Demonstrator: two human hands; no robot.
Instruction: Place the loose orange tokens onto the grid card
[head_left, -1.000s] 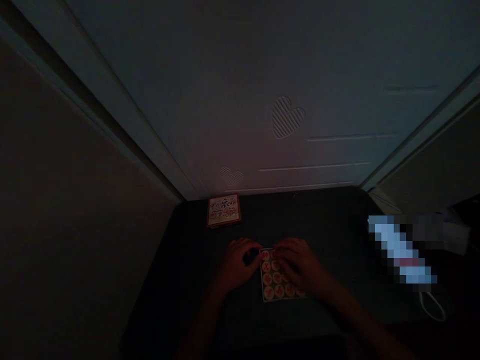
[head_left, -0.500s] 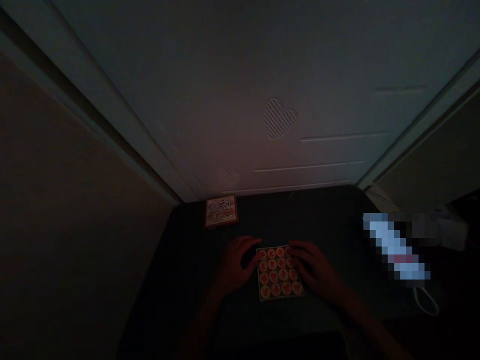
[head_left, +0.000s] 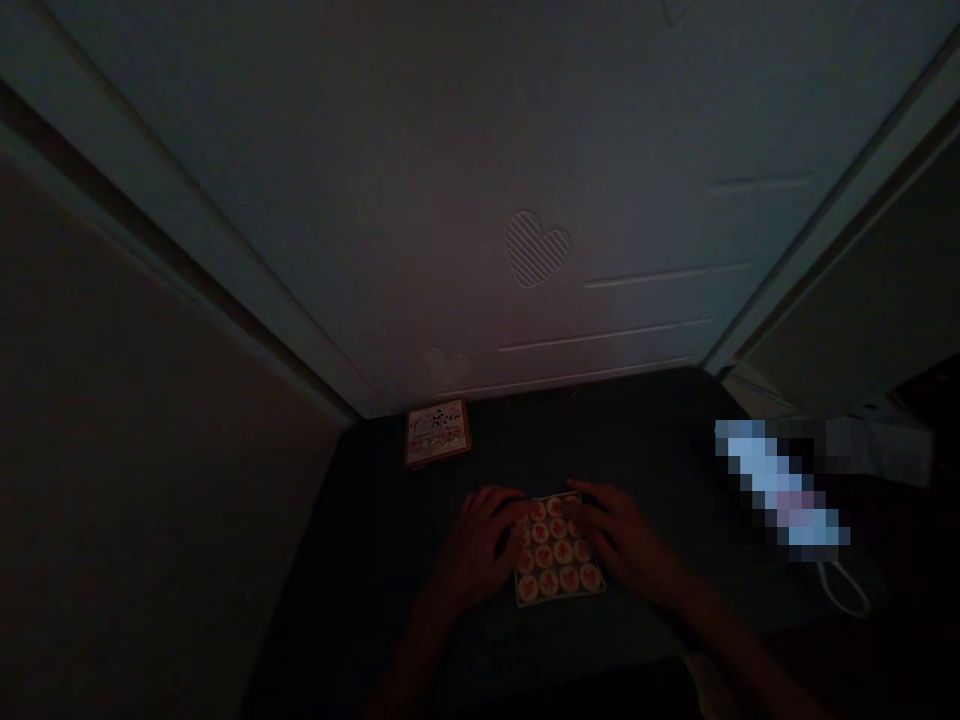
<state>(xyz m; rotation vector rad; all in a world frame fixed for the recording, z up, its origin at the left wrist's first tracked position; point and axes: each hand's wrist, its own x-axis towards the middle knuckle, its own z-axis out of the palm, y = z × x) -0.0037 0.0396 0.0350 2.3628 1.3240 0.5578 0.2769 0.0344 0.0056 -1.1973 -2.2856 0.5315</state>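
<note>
Drawn inward since the earlier frame, the left hand [head_left: 480, 545] and right hand [head_left: 622, 540] lie open, fingers curved against opposite edges of a tight square of round Chinese chess pieces [head_left: 559, 555] on a dark table [head_left: 637, 440], apparently gripping none, though dimness blurs this, a printed box [head_left: 437, 432] beyond.

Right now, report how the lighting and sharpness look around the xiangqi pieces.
Head view: the scene is very dim, with the left hand and right hand sunk in shadow; the xiangqi pieces show paler but soft-edged, their red characters blurry. Head view: a pixelated patch hides the object at right.
</note>
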